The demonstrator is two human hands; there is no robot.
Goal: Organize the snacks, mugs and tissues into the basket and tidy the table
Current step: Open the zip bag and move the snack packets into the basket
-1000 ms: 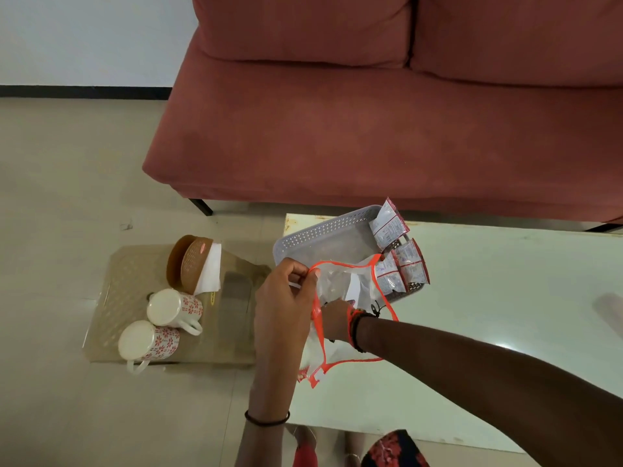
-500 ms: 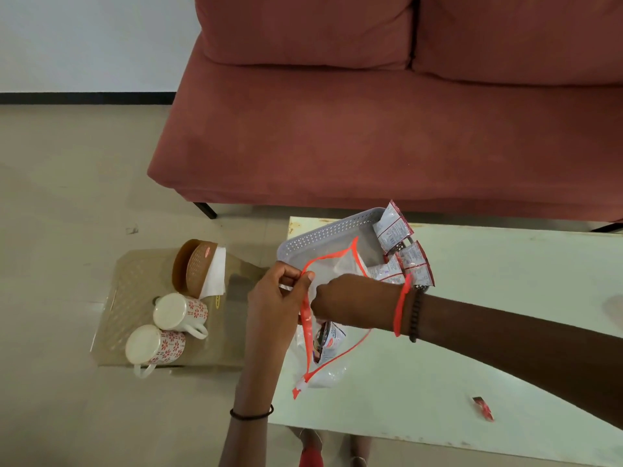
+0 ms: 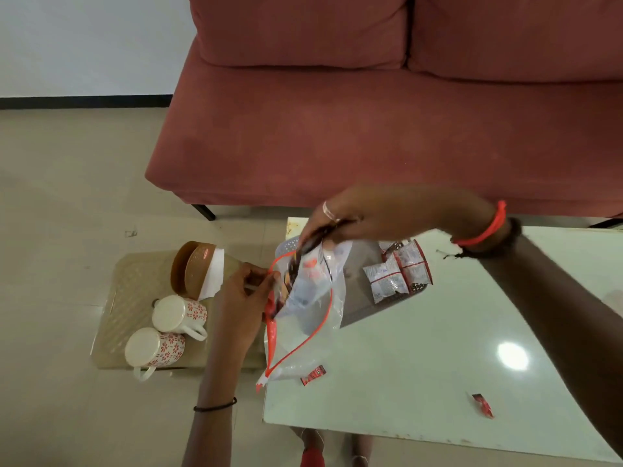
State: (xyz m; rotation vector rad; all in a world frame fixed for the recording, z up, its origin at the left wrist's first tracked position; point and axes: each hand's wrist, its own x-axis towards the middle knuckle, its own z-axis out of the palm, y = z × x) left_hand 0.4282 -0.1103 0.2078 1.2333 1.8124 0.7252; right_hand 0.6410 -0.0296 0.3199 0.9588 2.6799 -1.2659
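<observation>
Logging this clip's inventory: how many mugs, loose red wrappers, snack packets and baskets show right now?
Mugs: 2
Loose red wrappers on the table: 2
Snack packets: at least 3, one held
Baskets: 1
Total: at least 8

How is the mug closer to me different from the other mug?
The nearer mug has its handle pointing toward the camera; the farther mug has its handle pointing right, toward the table. The farther mug lies beside the brown tissue holder; the nearer mug lies away from it. Both lie tipped over, white with red flowers, on the beige stool.
</observation>
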